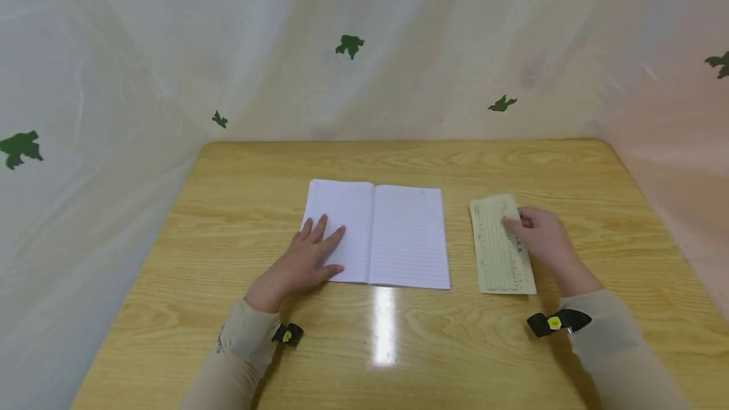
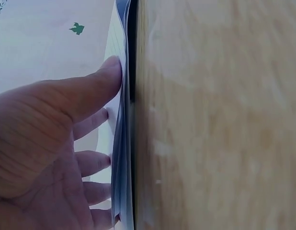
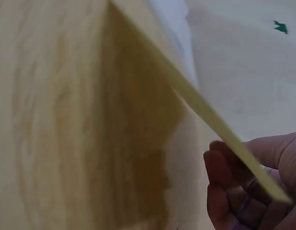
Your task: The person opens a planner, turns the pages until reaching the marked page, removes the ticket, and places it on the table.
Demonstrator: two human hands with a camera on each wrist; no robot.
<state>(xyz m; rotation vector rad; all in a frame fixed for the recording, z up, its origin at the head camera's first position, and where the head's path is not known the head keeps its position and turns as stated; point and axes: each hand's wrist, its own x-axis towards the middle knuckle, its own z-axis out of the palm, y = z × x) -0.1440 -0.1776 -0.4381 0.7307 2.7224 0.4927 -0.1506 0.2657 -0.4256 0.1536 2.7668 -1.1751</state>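
Observation:
An open notebook (image 1: 407, 239) with white lined pages lies flat on the wooden table. My left hand (image 1: 307, 258) rests on its left page, fingers spread, the thumb near the lower edge. The left wrist view shows the thumb (image 2: 109, 79) and fingertips touching the page, with the notebook's page edges (image 2: 121, 182) seen side-on. To the right of the notebook, my right hand (image 1: 541, 233) pinches the right edge of a pale yellow paper sheet (image 1: 495, 252) with dark print along its sides. In the right wrist view the sheet (image 3: 205, 110) appears edge-on, tilted above the table, between thumb and fingers.
The wooden table (image 1: 239, 182) has rounded far corners. A pale curtain (image 1: 410, 49) with green leaf-like shapes hangs behind it and along both sides. A bright light reflection lies on the tabletop below the notebook. Each sleeve wears a black wrist strap (image 1: 558, 323).

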